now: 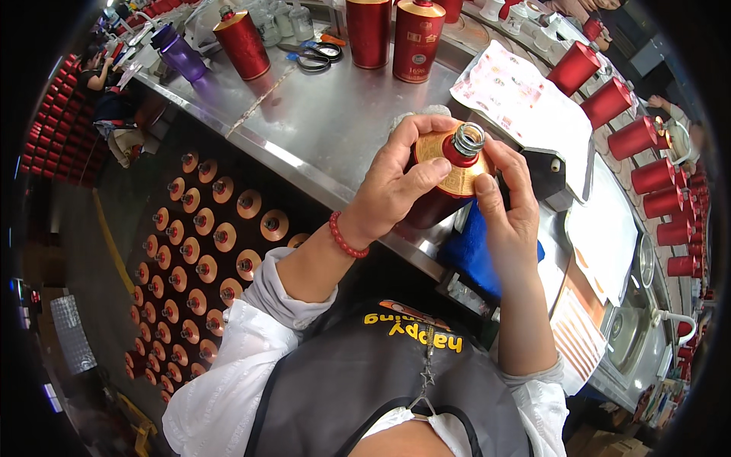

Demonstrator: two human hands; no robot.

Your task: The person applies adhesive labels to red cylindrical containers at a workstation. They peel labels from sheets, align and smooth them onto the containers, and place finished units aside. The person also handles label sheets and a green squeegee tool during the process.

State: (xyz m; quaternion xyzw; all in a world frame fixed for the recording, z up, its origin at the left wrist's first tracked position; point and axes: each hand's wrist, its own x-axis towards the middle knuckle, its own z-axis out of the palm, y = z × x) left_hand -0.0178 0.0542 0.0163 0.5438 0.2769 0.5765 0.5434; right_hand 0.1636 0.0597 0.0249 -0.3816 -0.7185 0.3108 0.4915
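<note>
I hold a dark red bottle (434,209) with a gold shoulder and an uncapped clear glass neck, over the near edge of the metal workbench. My left hand (396,175), with a red bead bracelet on the wrist, is closed around its left side, the thumb lying on the gold shoulder. On the right side, my right hand (512,194) grips the same bottle with the thumb and fingers near the shoulder. The bottle is tilted, its mouth toward me. A blue cloth-like object (476,251) hangs below it at the bench edge.
Red bottles (415,42) stand at the back of the workbench (335,114), near black-handled scissors (312,57) and a purple bottle (179,53). Papers (525,91) lie to the right. Red bottles (632,139) line a conveyor; several gold-shouldered bottles (225,236) crowd the lower left.
</note>
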